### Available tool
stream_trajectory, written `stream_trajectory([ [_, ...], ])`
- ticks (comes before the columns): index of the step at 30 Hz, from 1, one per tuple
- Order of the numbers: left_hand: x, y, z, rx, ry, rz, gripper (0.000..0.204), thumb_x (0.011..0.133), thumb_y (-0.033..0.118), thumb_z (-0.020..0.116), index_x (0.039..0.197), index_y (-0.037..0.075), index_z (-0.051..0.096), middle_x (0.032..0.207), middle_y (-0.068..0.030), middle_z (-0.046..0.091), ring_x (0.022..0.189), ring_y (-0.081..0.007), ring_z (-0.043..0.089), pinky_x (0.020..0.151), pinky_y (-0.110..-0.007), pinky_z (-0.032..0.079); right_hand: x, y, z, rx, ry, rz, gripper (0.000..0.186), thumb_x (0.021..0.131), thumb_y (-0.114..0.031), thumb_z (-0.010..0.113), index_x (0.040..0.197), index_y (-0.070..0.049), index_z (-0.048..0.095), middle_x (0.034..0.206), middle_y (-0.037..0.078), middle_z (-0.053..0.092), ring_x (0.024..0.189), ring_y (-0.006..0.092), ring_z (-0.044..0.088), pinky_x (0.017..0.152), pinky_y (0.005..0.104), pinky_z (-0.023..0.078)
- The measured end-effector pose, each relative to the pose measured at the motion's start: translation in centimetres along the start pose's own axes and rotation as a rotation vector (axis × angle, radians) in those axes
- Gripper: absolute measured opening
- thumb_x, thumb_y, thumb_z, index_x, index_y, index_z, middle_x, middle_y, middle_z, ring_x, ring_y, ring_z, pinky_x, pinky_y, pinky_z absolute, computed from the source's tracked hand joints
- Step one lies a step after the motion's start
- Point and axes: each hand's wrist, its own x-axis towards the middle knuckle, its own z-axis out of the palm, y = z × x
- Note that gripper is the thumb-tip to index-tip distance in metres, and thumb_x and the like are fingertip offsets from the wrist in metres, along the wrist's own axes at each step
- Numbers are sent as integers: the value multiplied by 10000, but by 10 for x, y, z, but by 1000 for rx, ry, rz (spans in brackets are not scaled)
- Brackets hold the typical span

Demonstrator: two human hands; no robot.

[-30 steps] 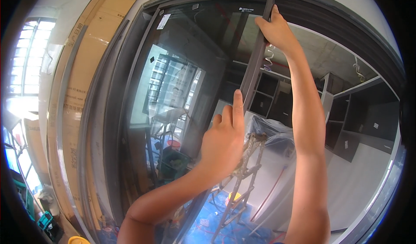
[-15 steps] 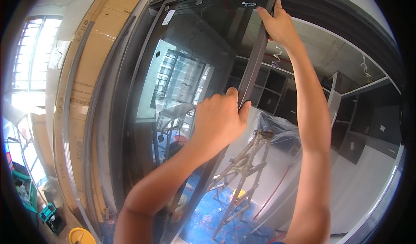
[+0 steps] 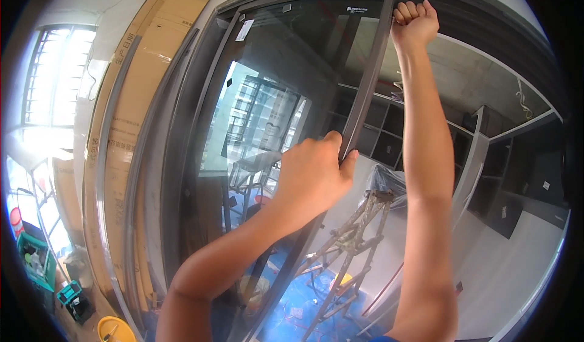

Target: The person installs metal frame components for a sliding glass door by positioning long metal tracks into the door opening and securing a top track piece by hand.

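The glass door (image 3: 292, 50) fills the middle of my view and up past 11 o'clock, its long axis upright; its dark stile (image 3: 365, 96) slants from 1 o'clock at the top to just past 6 at the foot. My left hand (image 3: 311, 178) clasps that stile, thumb at its right edge, fingers bent and close together, their tips hidden. My right hand (image 3: 416, 23), between 1 and 2 o'clock, is curled into a fist beside the stile's top; I cannot tell whether they touch. A ladder (image 3: 351, 235) stands toward 5, cardboard (image 3: 146, 56) toward 10.
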Motion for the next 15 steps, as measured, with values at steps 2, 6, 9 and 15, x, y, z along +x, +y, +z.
stream_trajectory([
  [2, -1, 1, -2, -6, 0, 8, 305, 916, 256, 695, 766, 11, 590, 596, -177, 633, 617, -421, 653, 612, -511, 507, 1, -12, 9, -32, -38, 159, 445, 953, -213, 460, 619, -160, 171, 581, -1, 142, 528, 162, 162, 513, 330, 165],
  [6, 0, 2, -4, -18, -10, 12, 309, 915, 247, 696, 757, 6, 583, 593, -191, 624, 606, -432, 644, 604, -512, 501, 9, -64, 22, 227, -127, -23, 445, 932, -179, 485, 619, -160, 168, 597, -2, 138, 547, 163, 162, 513, 330, 142],
  [9, -2, 6, 0, -23, -20, 22, 316, 915, 249, 697, 754, 2, 581, 594, -202, 619, 607, -441, 637, 603, -516, 496, 10, -11, 23, 24, -54, -70, 424, 896, -151, 486, 623, -148, 161, 601, 3, 117, 551, 171, 163, 524, 342, 160],
  [15, 1, 2, -3, -50, -9, 38, 339, 910, 255, 704, 737, -3, 569, 602, -217, 610, 632, -457, 630, 609, -529, 491, 42, -41, 6, 44, -164, 61, 430, 850, -159, 502, 597, -152, 155, 555, 4, 155, 518, 156, 191, 498, 341, 151],
])
